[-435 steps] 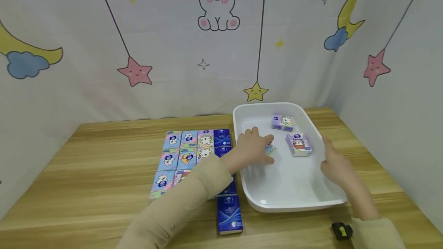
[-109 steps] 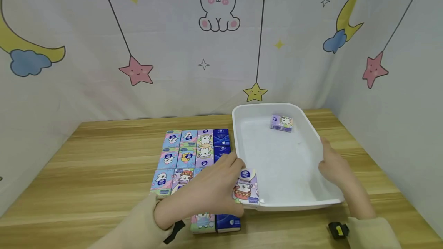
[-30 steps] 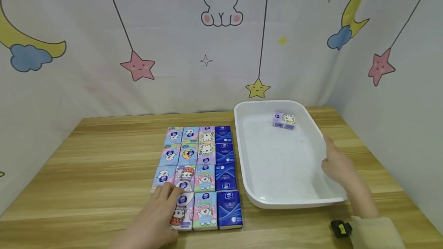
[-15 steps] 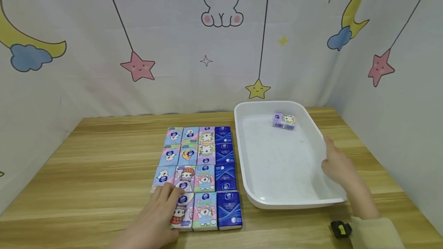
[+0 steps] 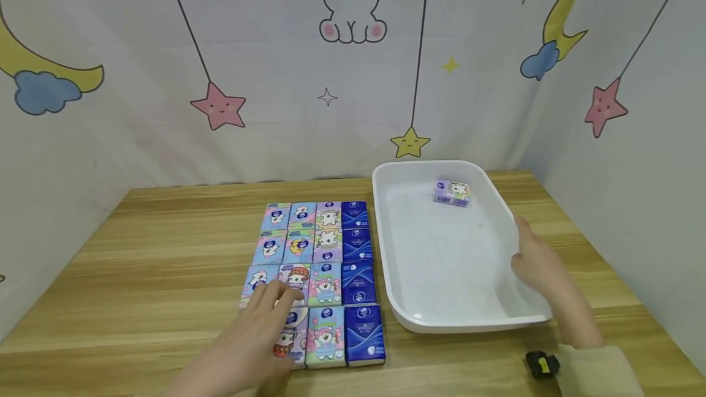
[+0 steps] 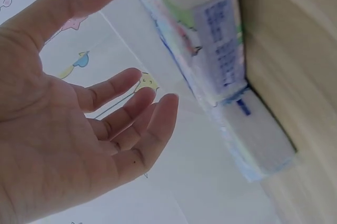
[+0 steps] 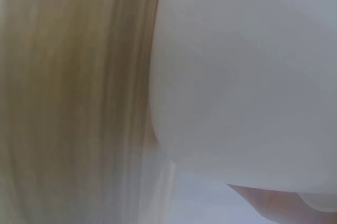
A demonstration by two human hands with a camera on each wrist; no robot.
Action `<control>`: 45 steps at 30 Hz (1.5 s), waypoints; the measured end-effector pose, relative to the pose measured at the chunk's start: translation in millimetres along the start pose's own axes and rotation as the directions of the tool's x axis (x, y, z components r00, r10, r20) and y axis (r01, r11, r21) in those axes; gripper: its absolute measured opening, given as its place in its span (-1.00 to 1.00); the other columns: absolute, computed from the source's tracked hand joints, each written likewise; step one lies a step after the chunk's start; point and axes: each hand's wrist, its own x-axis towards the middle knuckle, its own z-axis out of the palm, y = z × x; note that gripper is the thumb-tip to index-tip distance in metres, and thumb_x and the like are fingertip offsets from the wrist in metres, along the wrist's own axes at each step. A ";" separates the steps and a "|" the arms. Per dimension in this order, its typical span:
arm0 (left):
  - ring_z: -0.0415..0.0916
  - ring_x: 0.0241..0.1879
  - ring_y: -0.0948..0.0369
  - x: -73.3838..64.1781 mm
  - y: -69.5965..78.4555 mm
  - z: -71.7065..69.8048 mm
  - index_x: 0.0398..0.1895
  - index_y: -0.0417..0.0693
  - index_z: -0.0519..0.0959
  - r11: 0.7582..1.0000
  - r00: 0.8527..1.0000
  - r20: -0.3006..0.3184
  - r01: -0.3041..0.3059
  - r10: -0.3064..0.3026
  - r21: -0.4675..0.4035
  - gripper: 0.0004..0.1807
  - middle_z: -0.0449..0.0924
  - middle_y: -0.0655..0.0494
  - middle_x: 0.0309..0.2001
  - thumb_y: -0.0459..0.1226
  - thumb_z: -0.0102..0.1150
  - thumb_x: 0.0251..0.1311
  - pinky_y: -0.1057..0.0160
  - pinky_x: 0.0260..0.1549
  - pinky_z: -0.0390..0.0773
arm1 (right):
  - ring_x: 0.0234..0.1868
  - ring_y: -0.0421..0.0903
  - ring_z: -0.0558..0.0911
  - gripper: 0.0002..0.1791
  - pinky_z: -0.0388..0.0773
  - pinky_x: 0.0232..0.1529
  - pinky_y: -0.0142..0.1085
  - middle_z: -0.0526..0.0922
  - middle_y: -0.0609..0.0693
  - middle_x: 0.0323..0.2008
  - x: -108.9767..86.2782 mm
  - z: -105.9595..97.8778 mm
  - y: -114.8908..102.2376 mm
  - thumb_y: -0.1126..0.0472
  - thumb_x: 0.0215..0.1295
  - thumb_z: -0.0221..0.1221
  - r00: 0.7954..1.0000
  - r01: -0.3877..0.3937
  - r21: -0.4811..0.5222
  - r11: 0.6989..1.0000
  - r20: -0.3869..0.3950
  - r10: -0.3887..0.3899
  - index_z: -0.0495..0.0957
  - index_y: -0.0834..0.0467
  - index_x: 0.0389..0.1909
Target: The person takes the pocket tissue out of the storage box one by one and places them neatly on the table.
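Observation:
Just off the purple tissue pack [image 5: 291,348] at the front-left corner of a block of tissue packs, my left hand [image 5: 256,332] has its fingers loosely bent. In the left wrist view nothing lies in the palm of that left hand [image 6: 68,124], and the side of a tissue pack [image 6: 218,45] stands beyond the fingertips. My right hand [image 5: 537,265] holds the right rim of a white plastic tub [image 5: 469,328]. The right wrist view shows the tub's outer wall [image 7: 237,77], with part of the hand [image 7: 279,205] at the bottom edge. One purple tissue pack [image 5: 452,192] lies at the tub's back.
Blue tissue packs [image 5: 365,336] form the block's right column, close beside the tub. Pastel packs [image 5: 326,337] fill the other columns in rows. Wood-grain table [image 5: 165,250] extends to the left. A patterned curtain [image 5: 276,139] hangs behind, and a black strap [image 5: 542,365] is on the right wrist.
Packs from the tub were carried by my left hand into the block's front row. Within the last half second the left hand let go of the purple pack and lifted slightly. Right hand stayed put.

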 end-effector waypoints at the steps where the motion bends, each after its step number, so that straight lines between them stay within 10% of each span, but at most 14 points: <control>1: 0.23 0.03 0.13 1.7 0.6 -2.0 0.15 -0.05 0.38 1.000 1.000 -0.008 -0.019 0.019 0.008 -0.23 0.30 0.13 0.03 -0.21 0.47 -0.26 0.05 0.05 0.47 | 0.18 0.54 0.32 -0.17 0.37 -0.03 0.37 0.20 0.59 0.25 0.0 0.2 -0.3 0.44 0.16 -0.16 1.000 0.002 0.000 1.000 -0.002 -0.002 -0.29 0.44 0.45; 22: 0.29 0.04 0.11 55.0 22.7 -33.3 0.18 -0.17 0.37 0.979 0.979 -0.044 -0.202 0.201 -0.013 -0.38 0.37 0.02 0.05 -0.12 0.32 0.09 0.14 -0.05 0.54 | 0.13 0.52 0.38 -0.18 0.45 -0.09 0.30 0.20 0.61 0.24 -0.3 0.2 -0.1 0.45 0.17 -0.16 1.000 0.002 0.002 1.000 0.001 -0.002 -0.29 0.46 0.44; 45: 0.25 0.35 -0.07 145.9 55.1 -31.7 0.43 -0.15 0.18 0.970 0.975 0.061 -0.205 0.214 -0.128 -0.20 0.25 -0.17 0.37 -0.08 0.26 0.18 -0.03 0.29 0.38 | 0.17 0.52 0.36 -0.19 0.40 -0.01 0.34 0.17 0.60 0.27 -0.5 -0.8 -2.1 0.44 0.19 -0.16 1.000 -0.010 0.005 1.000 0.008 0.010 -0.30 0.47 0.44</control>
